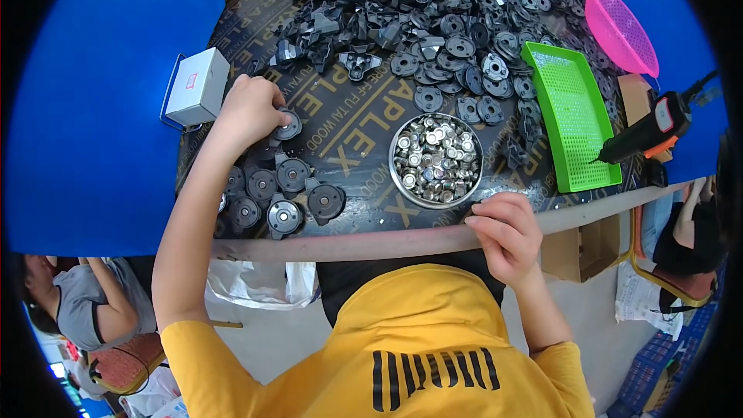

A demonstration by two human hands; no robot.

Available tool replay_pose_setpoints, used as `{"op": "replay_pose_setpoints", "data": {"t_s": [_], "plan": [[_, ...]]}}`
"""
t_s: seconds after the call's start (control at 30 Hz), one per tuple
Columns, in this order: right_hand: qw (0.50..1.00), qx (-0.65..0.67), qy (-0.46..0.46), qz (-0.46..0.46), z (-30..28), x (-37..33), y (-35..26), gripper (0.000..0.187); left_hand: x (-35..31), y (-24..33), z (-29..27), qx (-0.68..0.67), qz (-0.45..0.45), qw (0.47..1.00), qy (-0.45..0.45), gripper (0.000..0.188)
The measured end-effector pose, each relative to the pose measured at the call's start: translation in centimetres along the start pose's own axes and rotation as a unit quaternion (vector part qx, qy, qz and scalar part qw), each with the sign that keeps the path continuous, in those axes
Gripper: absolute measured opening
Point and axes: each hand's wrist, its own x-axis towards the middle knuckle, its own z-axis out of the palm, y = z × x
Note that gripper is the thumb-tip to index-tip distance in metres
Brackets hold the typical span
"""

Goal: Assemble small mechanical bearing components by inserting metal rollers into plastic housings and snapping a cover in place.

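My left hand point(251, 108) is closed on a round black disc part point(289, 127) at the left of the table, with thumb and fingers at its edge. Just below it lies a group of similar black discs point(284, 217), several with a metal piece in the centre. A round metal bowl point(395, 178) full of small silvery metal parts point(437, 156) stands near the table's front edge. My right hand point(507, 236) is at that edge, below and right of the bowl. Its fingers are loosely bent and slightly apart, and I see nothing between them.
A large heap of black parts point(371, 8) covers the far table. To the right are a green perforated tray point(573, 116), a pink basket point(623, 27) and a black electric screwdriver point(646, 131). A white box point(197, 87) stands left. Blue panels flank the table; other people sit behind.
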Motion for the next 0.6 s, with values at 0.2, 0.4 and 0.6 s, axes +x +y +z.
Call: {"op": "replay_pose_setpoints", "data": {"t_s": [0.2,0.4,0.6], "plan": [[1.0,0.001,0.004,0.0,0.1,-0.1,0.1,0.023,4.2,3.1,-0.4,-0.099,0.075,0.983,0.132,0.017],[1.0,-0.003,0.013,-0.006,0.2,-0.6,0.4,0.024,7.5,6.1,2.2,0.0,0.251,0.952,0.177,0.028],[1.0,-0.011,0.004,-0.017,0.3,-0.3,0.2,0.02,8.5,7.2,3.0,-0.075,0.14,0.983,0.098,0.044]]}}
